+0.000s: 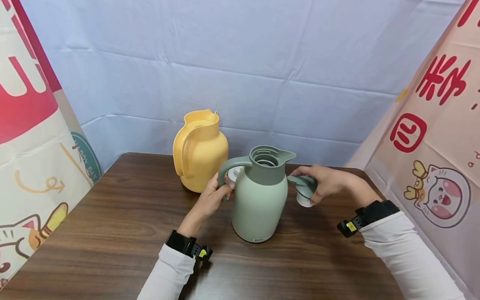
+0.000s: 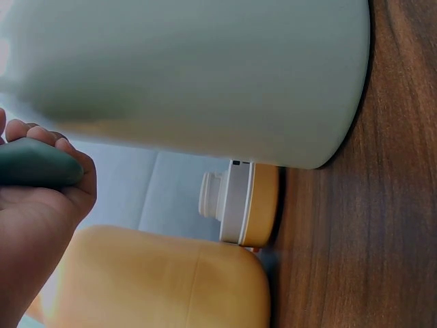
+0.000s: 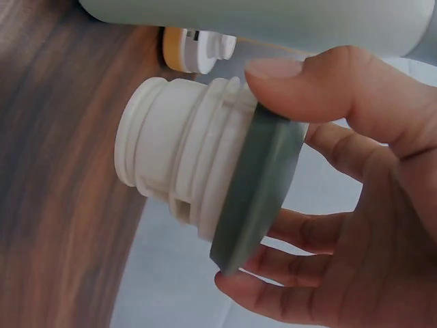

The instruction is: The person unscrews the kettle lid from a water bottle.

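Observation:
A light green vacuum jug (image 1: 260, 204) stands upright on the table, its mouth uncovered and its spout pointing right. My left hand (image 1: 212, 197) grips the jug's dark green handle (image 2: 41, 162), fingers curled round its lower end. To the right of the jug, my right hand (image 1: 327, 183) holds its stopper lid (image 3: 198, 150) above the table. Thumb and fingers pinch the dark green cap, and the white threaded plug hangs downward in the head view. The lid is apart from the jug.
A yellow jug (image 1: 202, 156) stands behind, to the left, with its top uncovered. Its yellow and white lid (image 2: 249, 203) rests upside down on the wooden table (image 1: 112, 216), mostly hidden behind the green jug in the head view. A pale cloth (image 1: 243, 66) hangs at the back.

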A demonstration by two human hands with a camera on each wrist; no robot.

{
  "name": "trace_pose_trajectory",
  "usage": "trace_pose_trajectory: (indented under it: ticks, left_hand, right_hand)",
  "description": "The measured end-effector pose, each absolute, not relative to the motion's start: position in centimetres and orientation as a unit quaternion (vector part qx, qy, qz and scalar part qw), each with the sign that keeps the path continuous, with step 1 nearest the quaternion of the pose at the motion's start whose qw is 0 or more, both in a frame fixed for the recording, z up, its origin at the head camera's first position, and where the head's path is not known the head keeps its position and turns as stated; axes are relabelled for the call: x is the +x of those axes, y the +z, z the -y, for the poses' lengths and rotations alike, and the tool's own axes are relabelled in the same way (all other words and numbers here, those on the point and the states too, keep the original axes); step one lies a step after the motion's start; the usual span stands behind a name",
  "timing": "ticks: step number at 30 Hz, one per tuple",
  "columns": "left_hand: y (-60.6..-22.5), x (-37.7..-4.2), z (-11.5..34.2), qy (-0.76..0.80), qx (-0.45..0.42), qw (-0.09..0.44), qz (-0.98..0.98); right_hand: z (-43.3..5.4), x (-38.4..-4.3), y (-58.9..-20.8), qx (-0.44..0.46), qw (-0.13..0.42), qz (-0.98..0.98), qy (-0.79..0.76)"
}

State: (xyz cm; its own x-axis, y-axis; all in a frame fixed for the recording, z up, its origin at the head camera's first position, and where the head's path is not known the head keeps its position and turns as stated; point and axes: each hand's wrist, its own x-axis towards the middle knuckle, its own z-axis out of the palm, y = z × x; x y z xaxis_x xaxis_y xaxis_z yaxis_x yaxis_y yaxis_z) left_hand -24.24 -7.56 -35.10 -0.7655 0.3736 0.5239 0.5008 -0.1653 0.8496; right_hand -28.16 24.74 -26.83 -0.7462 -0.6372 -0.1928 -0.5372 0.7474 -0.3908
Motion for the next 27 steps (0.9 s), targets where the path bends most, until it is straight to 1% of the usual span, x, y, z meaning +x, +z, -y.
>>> trace_pose_trajectory:
  ticks: [3,7,11,15,17,21,24,27]
  left_hand:
    - [-35.1,-24.2,7.6,-0.686,-0.339,0.046,0.643]
    - [-35.1,-24.2,7.6,-0.685,-0.338,0.045,0.644]
    - [-35.1,-24.2,7.6,-0.684,-0.335,0.044,0.646]
    - [-35.0,-24.2,7.6,-0.684,-0.334,0.043,0.647]
    - [-35.1,-24.2,7.6,-0.685,-0.335,0.043,0.646]
    - [-35.1,-24.3,7.6,-0.684,-0.337,0.044,0.645]
    - [-35.1,-24.3,7.6,-0.683,-0.338,0.043,0.646]
    - [-35.0,-24.3,7.6,-0.682,-0.338,0.041,0.648]
  right_hand:
    - [-24.7,-28.1,-27.6,-0.311,0.172,-0.921,-0.160]
    - [-24.6,-27.8,-28.4,-0.272,0.192,-0.931,-0.145]
    - [-24.4,-27.7,-28.9,-0.248,0.189,-0.942,-0.123]
    - [-24.2,-27.6,-28.9,-0.256,0.190,-0.941,-0.115]
    - [-24.0,-27.7,-28.8,-0.263,0.212,-0.932,-0.128]
    - [-24.2,-27.9,-28.3,-0.257,0.290,-0.906,-0.167]
    - [-24.8,-27.8,-28.0,-0.224,0.346,-0.885,-0.214]
    - [-25.9,-27.7,-28.2,-0.187,0.376,-0.861,-0.288]
